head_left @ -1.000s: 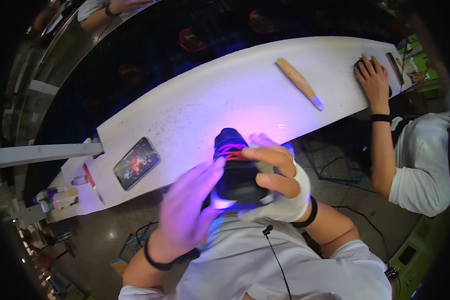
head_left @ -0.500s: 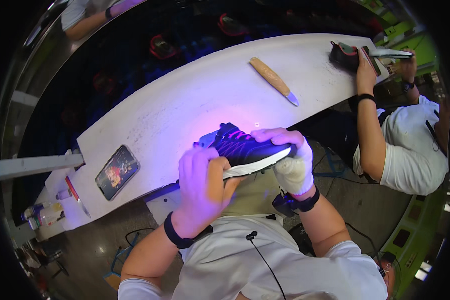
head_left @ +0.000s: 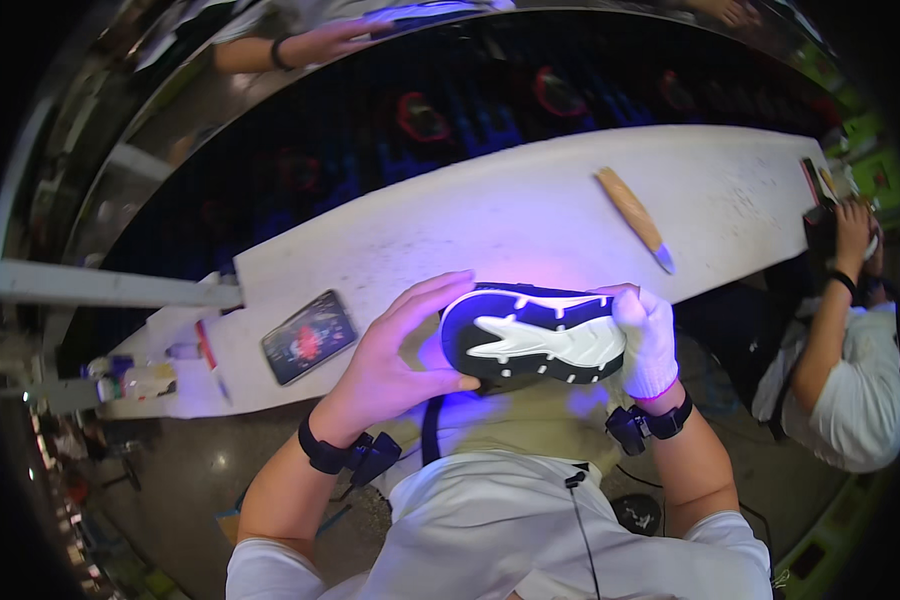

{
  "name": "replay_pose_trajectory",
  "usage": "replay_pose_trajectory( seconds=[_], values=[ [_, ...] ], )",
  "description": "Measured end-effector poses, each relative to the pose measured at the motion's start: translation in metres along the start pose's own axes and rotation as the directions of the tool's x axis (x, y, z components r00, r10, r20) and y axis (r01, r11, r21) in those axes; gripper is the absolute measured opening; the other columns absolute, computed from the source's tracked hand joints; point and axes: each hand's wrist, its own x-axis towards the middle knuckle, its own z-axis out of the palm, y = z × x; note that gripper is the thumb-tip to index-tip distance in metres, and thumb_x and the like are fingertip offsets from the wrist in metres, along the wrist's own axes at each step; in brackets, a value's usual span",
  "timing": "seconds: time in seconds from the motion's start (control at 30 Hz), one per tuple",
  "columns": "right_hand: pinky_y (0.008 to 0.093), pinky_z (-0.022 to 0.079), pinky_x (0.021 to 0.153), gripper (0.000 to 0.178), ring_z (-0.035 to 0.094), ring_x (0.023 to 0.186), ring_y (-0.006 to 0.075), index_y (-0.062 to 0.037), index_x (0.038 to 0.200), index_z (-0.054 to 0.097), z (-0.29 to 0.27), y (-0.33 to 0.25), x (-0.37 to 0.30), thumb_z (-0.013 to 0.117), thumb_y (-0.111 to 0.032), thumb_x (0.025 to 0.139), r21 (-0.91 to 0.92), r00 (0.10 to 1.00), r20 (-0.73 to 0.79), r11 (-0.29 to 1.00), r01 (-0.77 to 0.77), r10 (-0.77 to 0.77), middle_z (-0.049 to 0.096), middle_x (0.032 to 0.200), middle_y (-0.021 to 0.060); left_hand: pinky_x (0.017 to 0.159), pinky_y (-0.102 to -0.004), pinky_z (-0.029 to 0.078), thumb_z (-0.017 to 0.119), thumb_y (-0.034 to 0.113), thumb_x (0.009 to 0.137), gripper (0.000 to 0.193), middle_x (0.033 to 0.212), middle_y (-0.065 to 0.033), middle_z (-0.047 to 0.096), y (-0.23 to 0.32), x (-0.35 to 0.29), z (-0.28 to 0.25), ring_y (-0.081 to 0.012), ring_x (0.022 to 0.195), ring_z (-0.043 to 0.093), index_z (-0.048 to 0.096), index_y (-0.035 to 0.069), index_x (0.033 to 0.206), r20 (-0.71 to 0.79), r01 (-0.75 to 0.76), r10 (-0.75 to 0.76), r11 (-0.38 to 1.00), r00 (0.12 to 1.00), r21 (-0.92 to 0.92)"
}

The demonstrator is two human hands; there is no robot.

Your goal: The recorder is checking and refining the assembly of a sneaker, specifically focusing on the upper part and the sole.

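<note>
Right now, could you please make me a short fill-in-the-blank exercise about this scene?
1. The shoe shows its ____, the part that meets the ground.
2. The person's ____ hand wears a white glove.
3. Left of the phone lies a knife with a ____ handle.

Missing words: sole; right; red.

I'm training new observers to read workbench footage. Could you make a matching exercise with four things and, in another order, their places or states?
1. Shoe
2. Phone
3. Person's right hand
4. Tan-handled knife

A. Lying left of centre on the white table, screen lit
B. Lying toward the right on the table, blade nearer the person than the handle
C. Held up, sole facing the camera
D. Wearing a white glove

Pairs: 1-C, 2-A, 3-D, 4-B
</note>
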Motion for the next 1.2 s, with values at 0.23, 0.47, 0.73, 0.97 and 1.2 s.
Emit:
replay_pose_trajectory(
  seconds=[0.23, 0.47, 0.73, 0.97, 1.2],
  values=[
    [0.0367, 0.051, 0.097, 0.071, 0.063, 0.11, 0.0235, 0.0001, 0.13, 0.062, 0.091, -0.038, 0.023, 0.079, -0.052, 0.085, -0.256, 0.662, 0.531, 0.645, 0.72, -0.529, 0.063, 0.119, 0.014, 0.099, -0.0414, 0.054, 0.099, 0.027, 0.066, 0.073, 0.124, -0.0152, 0.072, 0.058, 0.008, -0.016, -0.0327, 0.111, 0.069, 0.07, 0.006, 0.13, -0.131, -0.139, 0.186, 0.942, 0.974, 0.304],
    [0.0377, 0.048, 0.087, 0.025, 0.056, 0.093, 0.0226, 0.001, 0.099, 0.06, 0.129, -0.04, 0.044, 0.066, -0.023, 0.095, 0.02, 0.788, 0.451, 0.887, 0.461, -0.42, 0.057, 0.098, 0.0101, 0.086, -0.0375, 0.058, 0.099, 0.035, 0.066, 0.064, 0.097, -0.0167, 0.076, 0.046, 0.01, -0.034, -0.0309, 0.09, 0.076, 0.071, 0.002, 0.113, -0.047, 0.208, -0.204, 0.929, 0.978, 0.306],
    [0.0305, 0.048, 0.081, 0.021, 0.053, 0.087, 0.0151, -0.0025, 0.099, 0.06, 0.157, -0.039, 0.069, 0.059, -0.023, 0.1, 0.363, 0.818, 0.523, 0.931, 0.04, -0.239, 0.055, 0.096, 0.0051, 0.081, -0.0324, 0.058, 0.095, 0.023, 0.076, 0.045, 0.094, -0.0068, 0.077, 0.034, 0.007, -0.029, -0.0156, 0.085, 0.074, 0.073, 0.001, 0.107, -0.158, 0.304, -0.297, 0.953, 0.942, 0.016],
    [0.0215, 0.042, 0.077, 0.018, 0.048, 0.085, 0.0053, -0.0041, 0.101, 0.058, 0.134, -0.059, 0.082, 0.057, -0.021, 0.097, 0.102, 0.727, 0.609, 0.94, 0.326, -0.318, 0.049, 0.095, -0.0024, 0.063, -0.0249, 0.057, 0.092, 0.015, 0.081, 0.044, 0.09, -0.0066, 0.074, 0.068, 0.059, -0.023, -0.0108, 0.072, 0.071, 0.068, -0.005, 0.112, -0.117, 0.408, -0.391, 0.853, 0.913, 0.325],
    [0.032, 0.047, 0.083, 0.03, 0.053, 0.092, 0.0167, -0.0029, 0.116, 0.062, 0.067, -0.07, 0.059, 0.055, -0.026, 0.096, 0.017, 0.682, 0.58, 0.844, 0.536, -0.445, 0.056, 0.099, 0.0055, 0.06, -0.0398, 0.058, 0.092, 0.057, 0.07, 0.081, 0.068, -0.0147, 0.068, 0.099, 0.079, 0.026, -0.0324, 0.06, 0.072, 0.064, -0.009, 0.107, 0.208, -0.139, -0.075, 0.521, 0.975, 0.842]
  ],
)
